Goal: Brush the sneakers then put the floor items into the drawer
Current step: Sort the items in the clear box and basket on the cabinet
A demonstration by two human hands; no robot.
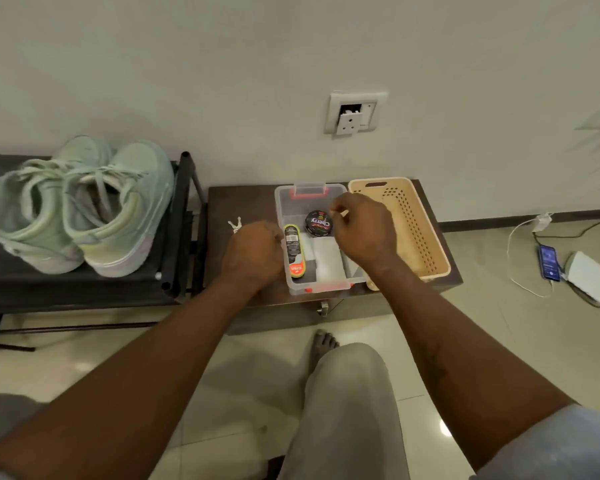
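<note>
A pair of pale green sneakers [80, 209] stands on a black shoe rack [174, 237] at the left. On the low brown drawer cabinet [243, 202] sits a clear plastic box [312, 192]. It holds a round polish tin [318, 223], an oval black-and-orange shoe brush [293, 251] and a white cloth [328, 258]. My left hand [253, 251] grips the box's left rim with curled fingers. My right hand [361, 233] curls over its right rim. The fingertips of both hands are hidden.
A beige perforated basket [416, 223] stands right of the box. A small bunch of keys [235, 224] lies left of it. The drawer handle [323, 308] shows below. A phone [549, 268], a cable and a white pad [589, 277] lie on the tiled floor at the right. My bare foot [321, 351] is close to the cabinet.
</note>
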